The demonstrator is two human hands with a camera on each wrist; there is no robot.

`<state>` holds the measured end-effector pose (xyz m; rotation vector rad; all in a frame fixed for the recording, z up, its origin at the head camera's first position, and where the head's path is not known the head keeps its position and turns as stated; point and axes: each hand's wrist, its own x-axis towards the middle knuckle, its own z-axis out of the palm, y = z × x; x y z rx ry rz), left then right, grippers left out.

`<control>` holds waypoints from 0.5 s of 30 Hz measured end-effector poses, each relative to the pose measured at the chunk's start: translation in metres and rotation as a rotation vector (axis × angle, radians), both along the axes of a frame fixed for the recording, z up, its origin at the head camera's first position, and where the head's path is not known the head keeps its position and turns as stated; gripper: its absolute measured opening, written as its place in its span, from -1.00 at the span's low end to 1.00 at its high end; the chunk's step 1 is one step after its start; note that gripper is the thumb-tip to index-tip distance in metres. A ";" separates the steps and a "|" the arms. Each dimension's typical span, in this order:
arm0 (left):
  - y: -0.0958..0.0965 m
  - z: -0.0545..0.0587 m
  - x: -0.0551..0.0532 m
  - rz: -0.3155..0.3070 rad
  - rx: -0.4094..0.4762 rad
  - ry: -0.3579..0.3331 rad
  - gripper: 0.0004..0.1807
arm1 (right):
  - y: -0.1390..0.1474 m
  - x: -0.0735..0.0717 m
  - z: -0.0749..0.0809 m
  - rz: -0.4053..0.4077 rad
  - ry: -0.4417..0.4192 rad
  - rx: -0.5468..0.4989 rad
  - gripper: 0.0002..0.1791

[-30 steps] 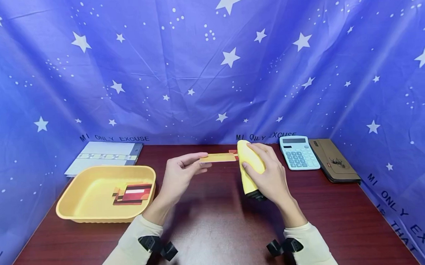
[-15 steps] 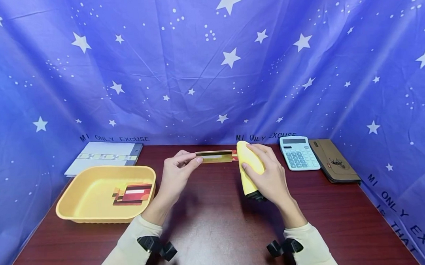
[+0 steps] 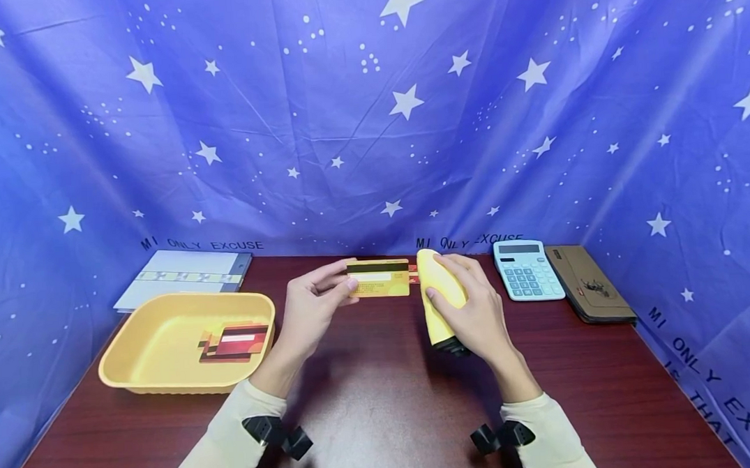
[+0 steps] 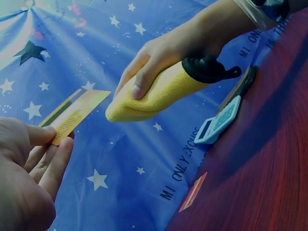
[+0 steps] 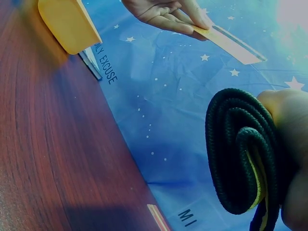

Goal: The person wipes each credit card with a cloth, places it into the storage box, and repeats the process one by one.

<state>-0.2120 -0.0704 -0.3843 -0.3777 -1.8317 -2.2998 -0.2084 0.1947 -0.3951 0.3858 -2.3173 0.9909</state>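
My left hand (image 3: 312, 306) pinches a gold bank card (image 3: 386, 286) by its left end, between thumb and fingers. The card's striped back, with a white signature strip, faces the head camera. My right hand (image 3: 481, 309) grips a folded cloth (image 3: 440, 297), yellow outside; its black, rolled layers (image 5: 226, 159) show in the right wrist view. A small gap separates card and cloth in the head view. Behind them a red card (image 4: 193, 192) lies on the table, partly hidden from the head camera by the cloth and the gold card.
On the left stands a yellow plastic basin (image 3: 154, 348) with several red and orange cards (image 3: 241, 339) in it. A white notebook (image 3: 185, 274) lies behind it. At the back right are a light blue calculator (image 3: 527, 270) and a brown wallet (image 3: 591, 284).
The gold card has turned in my left fingers, from a thin, foreshortened plain face to its striped back in fuller view. My right hand and the cloth have hardly moved.
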 end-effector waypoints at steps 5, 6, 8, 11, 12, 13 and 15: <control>-0.001 0.000 -0.001 -0.010 -0.013 0.042 -0.53 | 0.000 0.000 0.000 0.002 0.000 0.001 -0.36; -0.001 0.000 -0.002 -0.013 -0.014 0.038 -0.52 | 0.000 0.000 0.000 0.004 0.000 -0.001 -0.36; -0.001 -0.001 -0.002 -0.018 -0.021 0.023 -0.51 | 0.000 0.000 0.000 0.007 0.002 -0.005 -0.35; -0.001 -0.002 -0.002 -0.022 -0.044 0.001 -0.49 | 0.000 0.000 0.001 0.011 0.011 -0.008 -0.36; -0.001 -0.003 -0.003 -0.023 -0.055 -0.007 -0.49 | -0.001 0.001 0.002 0.013 0.013 -0.009 -0.36; -0.001 -0.004 -0.003 -0.025 -0.066 -0.012 -0.48 | -0.001 0.001 0.003 0.014 0.015 -0.010 -0.36; -0.001 -0.005 -0.003 -0.030 -0.079 -0.018 -0.47 | -0.002 0.003 0.005 0.018 0.022 -0.014 -0.36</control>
